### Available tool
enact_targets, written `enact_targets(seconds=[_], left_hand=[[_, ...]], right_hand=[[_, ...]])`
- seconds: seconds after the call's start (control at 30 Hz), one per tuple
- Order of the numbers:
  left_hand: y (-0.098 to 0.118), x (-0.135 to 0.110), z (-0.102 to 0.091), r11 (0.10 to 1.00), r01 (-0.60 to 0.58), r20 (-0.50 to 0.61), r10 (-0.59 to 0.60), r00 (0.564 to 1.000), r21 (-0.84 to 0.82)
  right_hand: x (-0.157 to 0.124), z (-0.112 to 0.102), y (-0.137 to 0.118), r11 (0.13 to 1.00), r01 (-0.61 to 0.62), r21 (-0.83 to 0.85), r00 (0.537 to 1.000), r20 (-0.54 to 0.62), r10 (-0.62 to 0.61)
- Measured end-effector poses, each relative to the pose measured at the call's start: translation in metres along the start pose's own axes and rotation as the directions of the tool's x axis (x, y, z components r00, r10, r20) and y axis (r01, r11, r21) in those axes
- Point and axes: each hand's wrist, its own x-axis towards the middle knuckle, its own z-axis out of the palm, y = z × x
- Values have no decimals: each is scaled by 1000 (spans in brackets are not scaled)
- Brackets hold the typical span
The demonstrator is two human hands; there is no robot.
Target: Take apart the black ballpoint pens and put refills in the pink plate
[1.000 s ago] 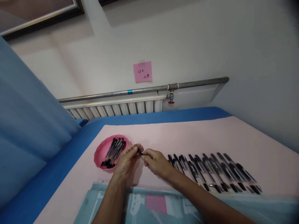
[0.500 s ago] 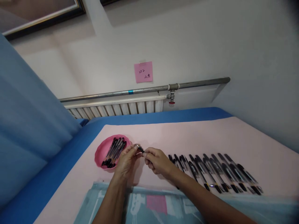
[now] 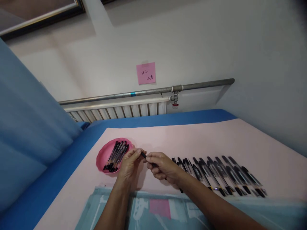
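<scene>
My left hand and my right hand meet over the pink sheet, both pinched on one black pen. The left fingers close on its near-left end, and the right fingers wrap round its barrel. Just left of my left hand sits a pink bowl that holds several black pens. To the right of my right hand, a row of several black pens lies side by side on the sheet.
The pink sheet covers a blue table. A pale blue plastic pouch lies at the near edge under my forearms. Behind stand a radiator, a pipe and a wall with a pink note. Blue fabric hangs at left.
My hands have stayed together on the pen, and the right fingers have slid further along it. The view has shifted slightly.
</scene>
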Motion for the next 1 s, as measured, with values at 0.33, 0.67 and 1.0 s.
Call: enact_targets(seconds=[0.33,0.67,1.0], left_hand=[[-13,-8,17,991,-29,54,22,998,133],[-68,-14,45,510,-267,249,106,963,818],[-57,-7,20,525,-7,-7,25,1000,851]], right_hand=[[-3,-26,-24,990,141,16,979,-153,-137],[-3,-53,-41,944,321,-72,872,-366,-325],[0,-49,-36,938,261,-227,865,-376,-331]])
